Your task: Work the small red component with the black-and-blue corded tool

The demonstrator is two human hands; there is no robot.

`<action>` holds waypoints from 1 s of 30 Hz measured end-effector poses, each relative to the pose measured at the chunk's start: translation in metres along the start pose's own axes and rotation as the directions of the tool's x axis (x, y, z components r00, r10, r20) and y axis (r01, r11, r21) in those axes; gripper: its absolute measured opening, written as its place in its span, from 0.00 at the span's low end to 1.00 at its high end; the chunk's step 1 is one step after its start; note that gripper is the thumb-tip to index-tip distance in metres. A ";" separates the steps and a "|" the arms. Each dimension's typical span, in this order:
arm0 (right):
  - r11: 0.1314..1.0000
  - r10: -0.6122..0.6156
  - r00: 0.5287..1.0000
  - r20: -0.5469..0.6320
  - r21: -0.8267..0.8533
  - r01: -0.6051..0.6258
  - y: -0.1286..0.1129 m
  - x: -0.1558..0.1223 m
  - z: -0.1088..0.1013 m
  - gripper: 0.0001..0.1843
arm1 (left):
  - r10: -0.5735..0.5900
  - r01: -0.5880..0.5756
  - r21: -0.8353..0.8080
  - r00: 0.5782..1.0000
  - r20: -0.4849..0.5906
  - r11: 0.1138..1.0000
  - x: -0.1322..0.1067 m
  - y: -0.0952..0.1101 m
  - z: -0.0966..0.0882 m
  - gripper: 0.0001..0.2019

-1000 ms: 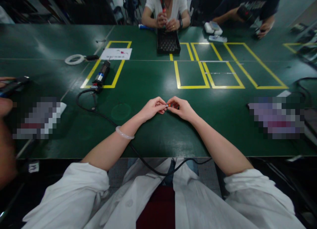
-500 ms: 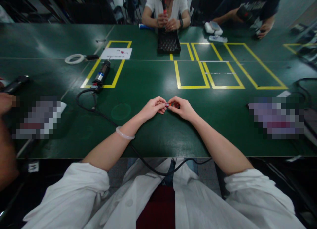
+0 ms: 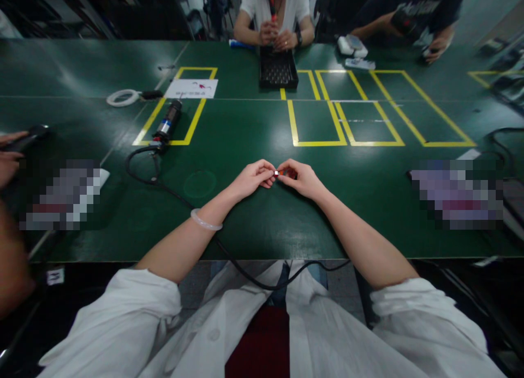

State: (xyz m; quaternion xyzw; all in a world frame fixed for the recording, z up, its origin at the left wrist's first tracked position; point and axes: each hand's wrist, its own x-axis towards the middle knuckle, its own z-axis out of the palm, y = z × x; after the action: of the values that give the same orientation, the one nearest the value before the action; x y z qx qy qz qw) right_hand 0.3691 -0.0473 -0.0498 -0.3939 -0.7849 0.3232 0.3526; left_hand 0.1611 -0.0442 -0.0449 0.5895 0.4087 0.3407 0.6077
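Over the green table (image 3: 286, 220), my left hand (image 3: 256, 179) and my right hand (image 3: 303, 177) meet with closed, pinching fingertips. Between them is a small white and red piece (image 3: 277, 173), pinched from both sides. Orange-red bits (image 3: 286, 172), thin like wires, run from it into my right hand's curled fingers, which partly hide them. The piece is too small to name its kind.
A black electric screwdriver (image 3: 170, 119) lies in a yellow tape outline at left, its black cable (image 3: 176, 195) running under my left arm. Paper (image 3: 192, 88) lies behind it. A person across handles something above a black tray (image 3: 279, 83). Blurred-out devices flank me.
My two hands stay in place; the small piece between them shows a brighter white face. At far left, another person's hand has moved onto the dark tool there.
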 end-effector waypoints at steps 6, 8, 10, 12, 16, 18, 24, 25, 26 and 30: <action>1.000 0.005 1.000 -0.005 0.002 -0.005 -0.001 0.000 0.000 0.09 | 0.000 0.000 0.001 1.000 0.005 1.000 0.000 0.001 0.000 0.08; 1.000 0.008 1.000 -0.002 0.005 -0.008 -0.002 0.000 0.000 0.09 | -0.001 0.001 0.002 1.000 0.001 1.000 0.000 0.001 0.000 0.08; 1.000 0.009 1.000 0.000 0.013 -0.009 -0.002 0.000 0.000 0.09 | 0.000 0.000 0.000 1.000 -0.010 1.000 0.001 0.000 0.000 0.09; 1.000 0.010 1.000 0.003 0.021 -0.010 -0.003 -0.001 0.000 0.09 | 0.009 -0.009 0.005 1.000 -0.027 1.000 0.001 -0.001 -0.001 0.10; 1.000 0.013 1.000 0.014 0.023 -0.013 -0.003 -0.001 -0.001 0.09 | 0.079 -0.073 0.101 0.995 -0.062 0.992 0.001 -0.001 -0.008 0.10; 1.000 0.017 1.000 0.016 0.021 -0.017 -0.004 -0.001 -0.001 0.09 | 0.144 -0.122 0.191 0.984 -0.104 0.974 0.001 0.002 -0.016 0.11; 1.000 0.015 1.000 0.021 0.019 -0.015 -0.003 0.000 -0.001 0.09 | 0.422 -0.097 0.647 0.828 -0.369 0.756 0.003 0.023 -0.087 0.12; 1.000 0.013 1.000 0.017 0.022 -0.013 -0.002 0.000 -0.001 0.09 | 0.456 -0.008 0.733 0.788 -0.414 0.680 0.002 0.027 -0.107 0.12; 1.000 0.011 1.000 0.013 0.028 -0.011 -0.001 0.001 0.000 0.09 | 0.462 0.104 0.792 0.764 -0.451 0.602 0.000 0.031 -0.128 0.14; 0.999 0.011 1.000 0.002 0.040 -0.011 0.001 0.001 0.001 0.09 | 0.364 0.553 0.766 0.674 -0.643 0.328 -0.016 0.037 -0.215 0.31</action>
State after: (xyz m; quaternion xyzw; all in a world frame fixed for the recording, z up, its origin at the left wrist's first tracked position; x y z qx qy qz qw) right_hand 0.3684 -0.0459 -0.0510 -0.3906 -0.7764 0.3412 0.3581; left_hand -0.0366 0.0379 -0.0003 0.6061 0.7680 0.2014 -0.0476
